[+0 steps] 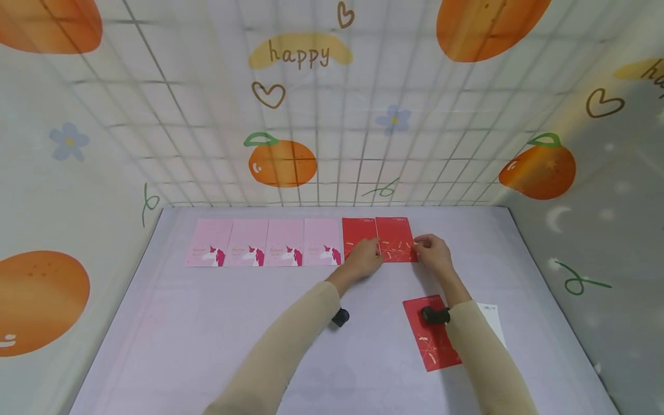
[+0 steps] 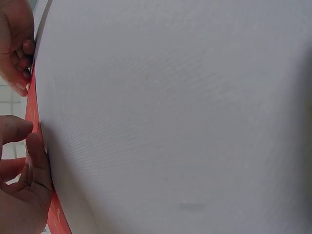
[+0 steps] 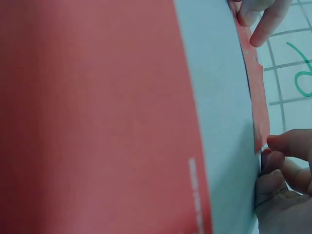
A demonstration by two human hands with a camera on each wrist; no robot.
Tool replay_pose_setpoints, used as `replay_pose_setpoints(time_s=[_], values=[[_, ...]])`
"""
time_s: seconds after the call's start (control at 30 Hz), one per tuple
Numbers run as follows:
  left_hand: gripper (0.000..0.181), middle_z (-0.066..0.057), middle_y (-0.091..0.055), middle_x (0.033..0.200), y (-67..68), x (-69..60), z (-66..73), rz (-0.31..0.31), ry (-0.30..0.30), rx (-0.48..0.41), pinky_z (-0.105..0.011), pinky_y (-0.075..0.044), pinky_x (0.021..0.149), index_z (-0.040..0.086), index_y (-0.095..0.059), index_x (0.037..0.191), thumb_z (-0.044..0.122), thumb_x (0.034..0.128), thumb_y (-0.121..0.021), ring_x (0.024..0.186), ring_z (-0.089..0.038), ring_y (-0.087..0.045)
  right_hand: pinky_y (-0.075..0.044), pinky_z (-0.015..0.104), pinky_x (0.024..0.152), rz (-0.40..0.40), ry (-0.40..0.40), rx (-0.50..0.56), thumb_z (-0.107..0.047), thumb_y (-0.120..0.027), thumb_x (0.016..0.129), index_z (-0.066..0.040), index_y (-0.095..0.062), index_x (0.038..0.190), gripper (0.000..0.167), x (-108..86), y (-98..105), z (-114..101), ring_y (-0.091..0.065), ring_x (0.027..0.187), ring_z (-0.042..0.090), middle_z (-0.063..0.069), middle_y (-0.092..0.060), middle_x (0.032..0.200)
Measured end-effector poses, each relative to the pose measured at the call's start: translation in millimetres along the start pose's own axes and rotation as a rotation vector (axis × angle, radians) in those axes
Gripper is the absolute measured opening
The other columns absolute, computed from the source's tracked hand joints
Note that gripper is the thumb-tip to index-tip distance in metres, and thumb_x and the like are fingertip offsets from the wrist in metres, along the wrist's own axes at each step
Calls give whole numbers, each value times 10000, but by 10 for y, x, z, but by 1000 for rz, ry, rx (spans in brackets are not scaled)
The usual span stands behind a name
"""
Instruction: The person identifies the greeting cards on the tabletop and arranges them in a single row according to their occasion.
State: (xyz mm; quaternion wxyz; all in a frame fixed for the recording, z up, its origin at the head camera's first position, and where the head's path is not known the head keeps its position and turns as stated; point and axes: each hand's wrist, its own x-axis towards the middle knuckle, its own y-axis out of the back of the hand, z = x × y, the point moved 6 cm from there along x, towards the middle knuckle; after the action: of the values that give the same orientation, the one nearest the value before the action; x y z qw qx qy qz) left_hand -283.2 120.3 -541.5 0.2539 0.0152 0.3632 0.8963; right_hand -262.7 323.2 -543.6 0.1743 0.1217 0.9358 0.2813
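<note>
Curtain [image 1: 207, 138] of white cloth, printed with oranges and grid lines, backs a pale lilac tabletop [image 1: 218, 357]. Across its far side runs a row of four pink rectangular unicorn cards [image 1: 284, 233], continued by two red rectangular paper cards [image 1: 396, 233] side by side. Nearer, partly hidden by the right forearm, lie a third red card [image 1: 430, 351] and a white card [image 1: 493, 317]. The left hand [image 1: 365, 257] touches the red pair near their seam; the right hand [image 1: 437, 253] touches the pair's right edge. Fingers look bent; whether either hand pinches or merely presses, I cannot tell.

Both arms [image 1: 290, 346] stretched forward, left grip [image 1: 364, 258] angled inward, right grip [image 1: 434, 253] angled inward, its fingers [image 3: 293, 140] loosely bent
</note>
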Motion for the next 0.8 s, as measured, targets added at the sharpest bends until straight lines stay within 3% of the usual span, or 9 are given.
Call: replay_pose_setpoints(time_s=[0.1,0.27,0.57,0.8], values=[[656,29,-594,881,-3,1,1,8,9,5,-227,-527,687,75,-433,1500,271,937,-706,769,-98,-583,-535,401,904,-5,-2,2,-214,-606,997,-20,-567,1324,382,-8,4,-13,-583,1031,306,181,-577,1233],[644,40,-572,848,-4,-51,13,35,11,-57,-228,-526,651,70,-468,1462,263,911,-739,724,-102,-585,-538,403,891,-17,12,7,-229,-604,998,-20,-554,1338,402,-52,9,-32,-581,1037,312,189,-575,1251],[526,-32,-623,1135,87,-264,160,80,-75,-163,-214,-539,707,94,-553,1400,212,919,-730,953,-109,-598,-534,338,722,13,171,-3,-225,-611,992,-37,-591,1309,369,-301,139,-163,-610,930,315,193,-613,1149],[467,-28,-631,1111,230,-531,245,115,-161,-211,-216,-544,718,55,-579,1330,179,909,-738,926,-116,-615,-552,394,776,24,251,13,-318,-639,980,-80,-589,1317,416,-656,209,-274,-627,924,327,139,-619,1131]])
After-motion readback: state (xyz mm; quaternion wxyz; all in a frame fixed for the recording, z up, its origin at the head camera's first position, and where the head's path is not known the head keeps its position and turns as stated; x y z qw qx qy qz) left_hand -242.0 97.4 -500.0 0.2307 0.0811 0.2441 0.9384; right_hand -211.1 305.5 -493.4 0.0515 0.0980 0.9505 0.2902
